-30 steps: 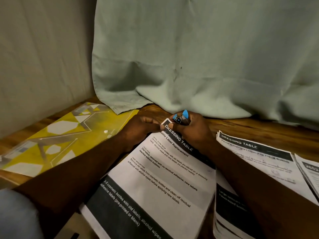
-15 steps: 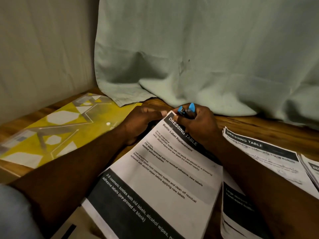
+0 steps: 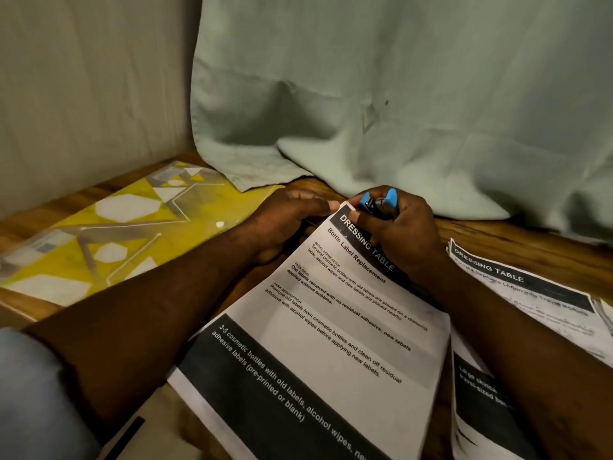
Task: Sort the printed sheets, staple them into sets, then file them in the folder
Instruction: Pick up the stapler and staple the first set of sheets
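A set of printed sheets point(image 3: 335, 330) headed "DRESSING TABLE, Bottle Label Replacement" lies tilted in front of me. My left hand point(image 3: 282, 220) pinches its top left corner. My right hand point(image 3: 394, 234) grips a small blue and black stapler point(image 3: 378, 202) right at that same corner, its jaws apart. The yellow patterned folder point(image 3: 109, 234) lies flat on the wooden table point(image 3: 530, 240) to the left, beyond my left forearm.
More printed sheets point(image 3: 524, 293) lie under and right of my right arm. A pale green cloth point(image 3: 398, 111) hangs behind my hands and spills onto the table. A beige wall closes the left side. More paper shows at the bottom left edge.
The view has shifted slightly; both hands stay at the sheets' top corner, the stapler still at the corner.
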